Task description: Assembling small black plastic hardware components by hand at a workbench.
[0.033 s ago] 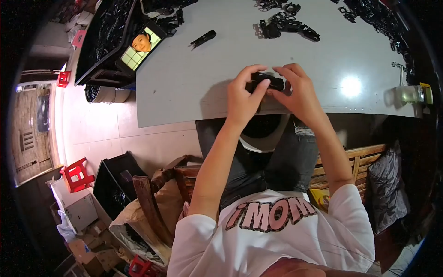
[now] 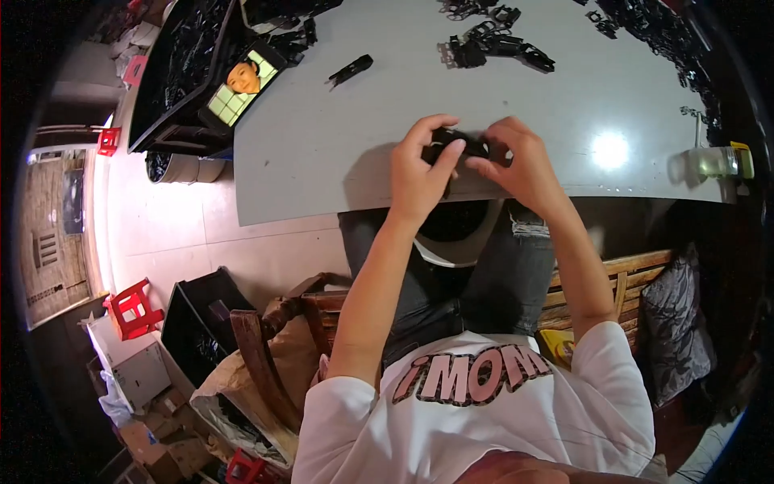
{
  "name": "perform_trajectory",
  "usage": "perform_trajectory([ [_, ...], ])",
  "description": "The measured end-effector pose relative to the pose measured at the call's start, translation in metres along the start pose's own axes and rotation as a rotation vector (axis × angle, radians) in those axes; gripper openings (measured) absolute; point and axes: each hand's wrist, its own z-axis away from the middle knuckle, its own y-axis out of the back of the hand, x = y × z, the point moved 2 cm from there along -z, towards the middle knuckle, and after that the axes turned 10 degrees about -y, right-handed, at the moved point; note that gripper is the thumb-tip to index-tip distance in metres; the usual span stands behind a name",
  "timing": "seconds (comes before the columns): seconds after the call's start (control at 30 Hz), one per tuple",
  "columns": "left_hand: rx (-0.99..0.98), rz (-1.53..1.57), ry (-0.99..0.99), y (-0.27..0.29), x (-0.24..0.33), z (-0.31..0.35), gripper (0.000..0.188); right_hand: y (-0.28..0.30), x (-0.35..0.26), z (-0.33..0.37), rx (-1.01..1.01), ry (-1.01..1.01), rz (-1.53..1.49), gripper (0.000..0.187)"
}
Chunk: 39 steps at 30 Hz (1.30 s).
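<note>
Far to the left of the fingers, black parts are held in a black bin (image 2: 179,131), and a lit phone (image 2: 242,87) is propped just beside it. Beyond the left fingers and off to their left, a single black piece (image 2: 351,71) is laid on the grey table (image 2: 314,169). In the left hand (image 2: 418,168), a black part (image 2: 476,147) is clamped between thumb and fingers. Well beyond the fingers, a cluster of black pieces (image 2: 498,45) is spread. The right hand's (image 2: 520,157) fingers are bent around the part's right end; whether they are clamped cannot be told. Far beyond them, rightward, loose black pieces (image 2: 657,42) are strewn; well to their right, a clear jar (image 2: 714,164) is placed.
</note>
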Motion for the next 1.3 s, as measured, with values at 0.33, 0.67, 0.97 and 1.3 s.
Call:
perform_trajectory([
  [0.33, -0.145, -0.015, -0.047, 0.003, 0.016, 0.044, 0.024, 0.018, 0.022, 0.006, -0.477, 0.014, -0.306, 0.017],
  [0.67, -0.497, -0.813, -0.719, -0.020, -0.002, 0.074, 0.026, 0.049, 0.107, -0.126, 0.591, 0.040, 0.253, 0.021],
  [0.97, 0.002, -0.927, -0.712, -0.017, -0.013, -0.096, 0.030, 0.040, 0.109, -0.118, 0.479, -0.108, 0.142, 0.021],
  [1.3, -0.236, -0.757, -0.493, -0.011, -0.022, -0.107, 0.042, 0.051, 0.090, -0.086, 0.692, 0.122, 0.288, 0.018],
])
